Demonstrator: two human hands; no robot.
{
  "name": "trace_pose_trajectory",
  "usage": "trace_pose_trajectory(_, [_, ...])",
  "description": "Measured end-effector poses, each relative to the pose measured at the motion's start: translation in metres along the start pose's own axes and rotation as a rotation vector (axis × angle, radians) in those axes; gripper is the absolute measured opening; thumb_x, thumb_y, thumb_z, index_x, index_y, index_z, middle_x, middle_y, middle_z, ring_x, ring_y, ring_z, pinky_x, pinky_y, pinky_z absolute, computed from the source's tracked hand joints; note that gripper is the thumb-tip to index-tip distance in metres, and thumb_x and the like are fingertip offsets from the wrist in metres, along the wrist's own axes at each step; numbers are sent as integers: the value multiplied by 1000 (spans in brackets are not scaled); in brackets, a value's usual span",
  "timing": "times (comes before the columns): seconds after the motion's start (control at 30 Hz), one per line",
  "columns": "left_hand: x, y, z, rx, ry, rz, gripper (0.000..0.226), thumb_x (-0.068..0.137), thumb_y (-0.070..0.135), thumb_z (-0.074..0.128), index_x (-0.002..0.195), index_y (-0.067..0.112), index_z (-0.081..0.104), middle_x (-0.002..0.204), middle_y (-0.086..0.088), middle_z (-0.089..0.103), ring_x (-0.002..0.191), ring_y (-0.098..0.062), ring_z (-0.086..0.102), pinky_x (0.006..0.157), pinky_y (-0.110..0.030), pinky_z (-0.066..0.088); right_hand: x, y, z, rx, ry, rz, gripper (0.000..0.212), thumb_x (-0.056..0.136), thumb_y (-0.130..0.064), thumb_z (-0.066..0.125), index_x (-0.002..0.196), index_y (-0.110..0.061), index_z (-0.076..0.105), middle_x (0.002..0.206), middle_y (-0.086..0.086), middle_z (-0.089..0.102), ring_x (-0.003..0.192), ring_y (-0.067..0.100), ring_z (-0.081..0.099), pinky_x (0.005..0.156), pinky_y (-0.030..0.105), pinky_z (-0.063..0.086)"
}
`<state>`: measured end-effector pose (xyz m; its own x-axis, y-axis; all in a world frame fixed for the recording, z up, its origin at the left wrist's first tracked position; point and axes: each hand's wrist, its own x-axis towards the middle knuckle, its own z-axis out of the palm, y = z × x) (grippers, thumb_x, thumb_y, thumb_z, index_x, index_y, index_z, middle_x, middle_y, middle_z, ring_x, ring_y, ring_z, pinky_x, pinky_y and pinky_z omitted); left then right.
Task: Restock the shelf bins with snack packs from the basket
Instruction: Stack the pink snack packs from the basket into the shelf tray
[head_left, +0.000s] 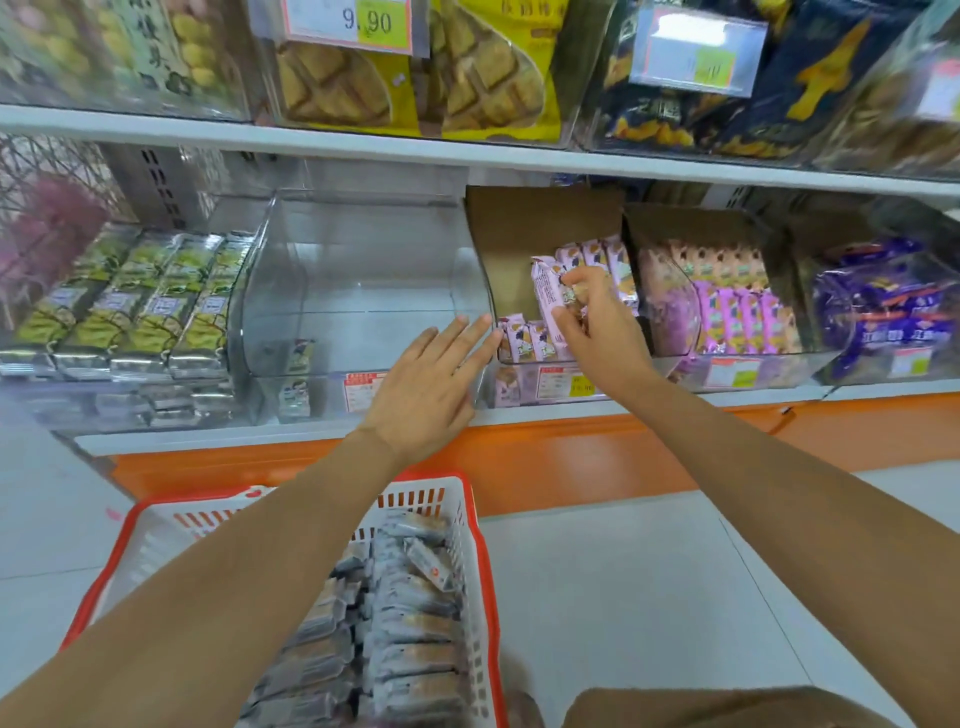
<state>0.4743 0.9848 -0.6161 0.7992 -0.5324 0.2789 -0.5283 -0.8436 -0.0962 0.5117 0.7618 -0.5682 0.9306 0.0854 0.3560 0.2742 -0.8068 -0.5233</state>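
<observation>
My right hand (597, 332) pinches an upright pink snack pack (545, 291) between thumb and fingers, over the cardboard-lined bin (519, 234) just right of the clear plastic bin (353, 280). More pink packs (524, 340) stand in that bin. My left hand (431, 379) is flat, fingers straight and spread, at the clear plastic bin's front right corner; I cannot tell whether it touches. Below the clear plastic bin, on the floor, the red-and-white basket (470, 519) holds grey snack packs (410, 629).
</observation>
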Motion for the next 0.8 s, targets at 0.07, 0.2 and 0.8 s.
trace_pose_trajectory(0.07, [1, -3, 8, -8, -7, 6, 72, 95, 28, 44, 157, 18, 8, 163, -4, 1, 151, -25, 12, 121, -39, 8, 13, 6, 10, -48, -31, 7, 29, 100, -23, 49, 127, -18, 42, 85, 5, 60, 71, 21, 57, 62, 36, 44])
trace_pose_trajectory(0.2, [1, -4, 18, 7, 12, 11, 76, 91, 30, 46, 157, 15, 12, 164, -6, 2, 146, -29, 27, 117, -44, 29, 38, 14, 28, -82, -57, 26, 30, 100, -21, 50, 128, -17, 44, 92, 10, 60, 80, 26, 58, 71, 42, 50])
trace_pose_trajectory(0.8, [1, 0, 20, 24, 26, -2, 77, 97, 36, 47, 157, 17, 2, 158, -4, -16, 148, -28, 23, 115, -41, 29, 60, 21, 55, -298, -179, 96, 48, 98, -22, 53, 143, -10, 45, 132, 21, 38, 108, 37, 54, 98, 36, 43])
